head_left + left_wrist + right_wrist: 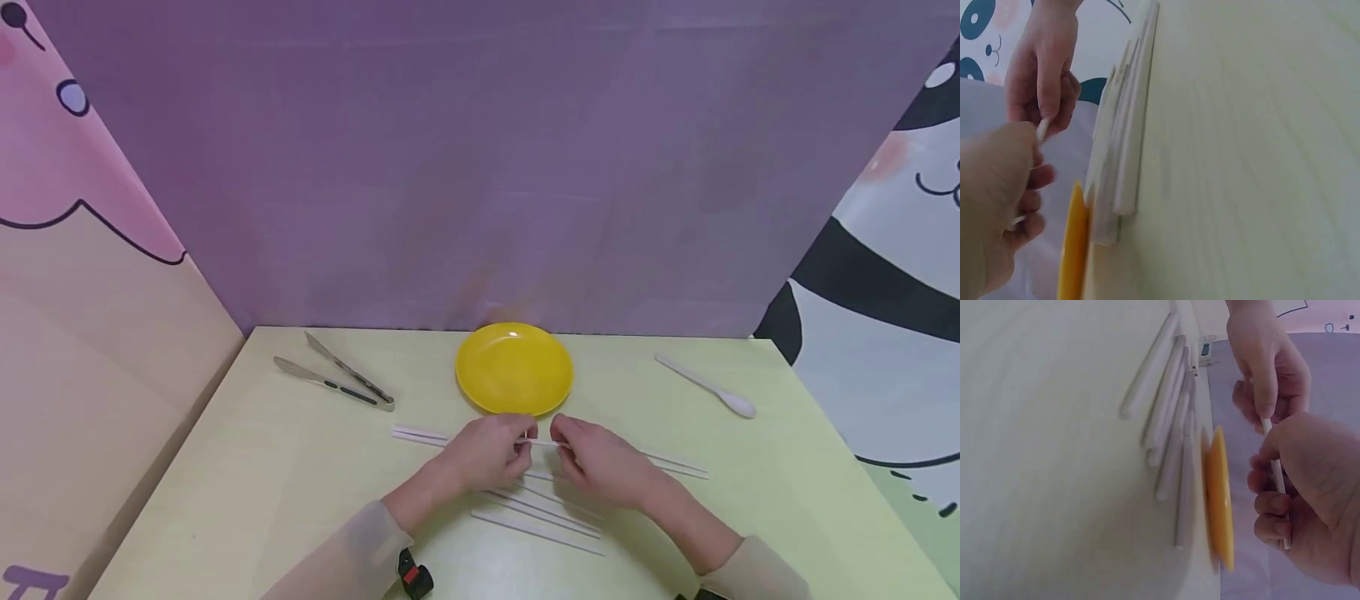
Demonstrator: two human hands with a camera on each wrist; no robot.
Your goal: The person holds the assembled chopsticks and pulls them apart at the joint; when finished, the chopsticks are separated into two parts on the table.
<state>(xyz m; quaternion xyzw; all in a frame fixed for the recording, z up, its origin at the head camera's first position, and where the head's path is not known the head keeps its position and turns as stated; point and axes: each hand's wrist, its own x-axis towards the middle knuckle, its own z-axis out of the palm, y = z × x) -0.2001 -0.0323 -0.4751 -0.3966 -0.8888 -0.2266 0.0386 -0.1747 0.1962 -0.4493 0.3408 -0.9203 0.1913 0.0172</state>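
Both hands hold one slim white chopstick between them, above the table just in front of the yellow plate. My left hand pinches it on one side, my right hand on the other, with a small gap between them. In the right wrist view the chopstick runs under the curled fingers of the right hand. Several more white chopsticks lie on the table below the hands, roughly side by side. Other white sticks show beyond the left forearm, partly hidden by it.
Metal tongs with dark grips lie spread at the back left of the pale table. A white spoon lies at the back right. A purple backdrop rises behind the table, with cartoon-printed panels at both sides.
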